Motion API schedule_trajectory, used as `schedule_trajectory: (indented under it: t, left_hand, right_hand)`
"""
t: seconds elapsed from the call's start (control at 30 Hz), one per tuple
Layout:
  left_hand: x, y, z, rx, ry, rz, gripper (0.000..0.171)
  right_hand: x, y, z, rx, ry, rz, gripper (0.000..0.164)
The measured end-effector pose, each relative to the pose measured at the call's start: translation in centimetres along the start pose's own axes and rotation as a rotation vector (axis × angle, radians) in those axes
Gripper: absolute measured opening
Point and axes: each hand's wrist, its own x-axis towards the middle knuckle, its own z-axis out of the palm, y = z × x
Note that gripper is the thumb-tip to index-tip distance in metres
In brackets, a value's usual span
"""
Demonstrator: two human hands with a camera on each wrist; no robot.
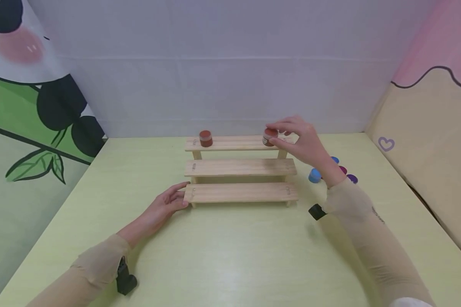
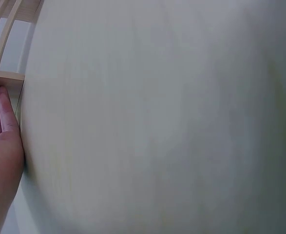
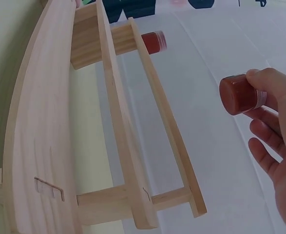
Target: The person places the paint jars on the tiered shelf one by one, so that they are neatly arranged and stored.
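A three-tier wooden rack (image 1: 241, 167) stands on the table. My left hand (image 1: 168, 204) grips the left end of its lowest plank; in the left wrist view the fingers (image 2: 6, 114) reach under the wood beside a leg. My right hand (image 1: 301, 138) pinches a small clear jar with reddish-brown contents (image 1: 269, 137) between thumb and fingers at the right end of the top tier. In the right wrist view this jar (image 3: 238, 95) is tilted and apart from the plank. A similar reddish-brown jar (image 1: 205, 138) stands at the left of the top tier.
Several small jars, among them a light blue jar (image 1: 314, 175) and a purple jar (image 1: 352, 178), sit right of the rack, partly behind my right forearm. A pale wall (image 1: 230, 94) rises behind the rack. The pale yellow table (image 1: 230, 251) extends in front.
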Motion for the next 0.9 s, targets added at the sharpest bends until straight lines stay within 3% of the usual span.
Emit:
schedule_trajectory:
  t: [0.33,0.63,0.9]
  left_hand:
    - [0.0,0.0,0.1,-0.001,0.006,-0.006,0.069]
    - [0.0,-0.1,0.0,-0.009,0.005,-0.005,0.070]
    - [0.0,0.0,0.0,-0.012,0.004,-0.010,0.070]
  right_hand:
    - [0.9,0.2,1.1,0.045,-0.006,0.027,0.035]
    - [1.8,0.3,2.3,0.095,-0.020,-0.042,0.037]
    - [2.6,-1.0,2.8,0.089,-0.007,-0.023,0.036]
